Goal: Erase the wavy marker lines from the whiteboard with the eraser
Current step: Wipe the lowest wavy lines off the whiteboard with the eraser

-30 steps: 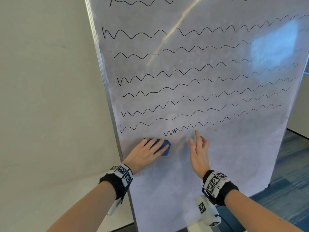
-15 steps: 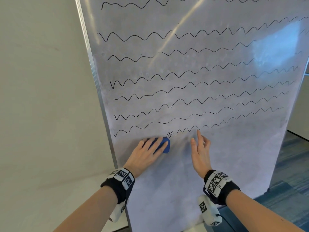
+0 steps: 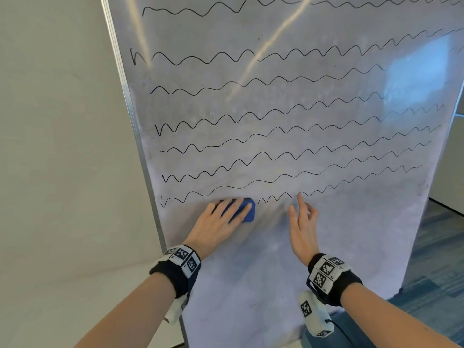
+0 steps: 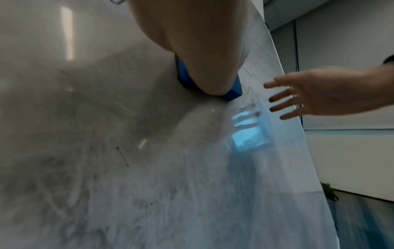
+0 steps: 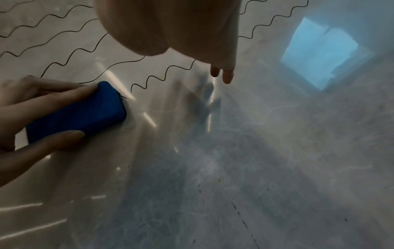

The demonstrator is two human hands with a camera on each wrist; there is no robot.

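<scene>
A tall whiteboard [image 3: 251, 277] carries several black wavy lines [image 3: 276, 126] across its upper part. My left hand [image 3: 218, 222] grips a blue eraser [image 3: 248, 213] and presses it flat on the board just below the second-lowest line. The left end of the lowest line [image 3: 259, 200] starts just right of the eraser. In the right wrist view the fingers lie over the eraser [image 5: 85, 114] and the thumb sits under it. My right hand [image 3: 301, 217] is open, its straight fingertips on the board beside the lowest line.
A plain wall [image 3: 55, 146] stands left of the board's metal edge [image 3: 136, 136]. Blue carpet [image 3: 442, 252] lies to the right. The board's lower half is smudged grey with marker residue.
The eraser has slid up and slightly right under my left hand. The scribbled left end of the lowest line is wiped away. My right hand has stayed in place.
</scene>
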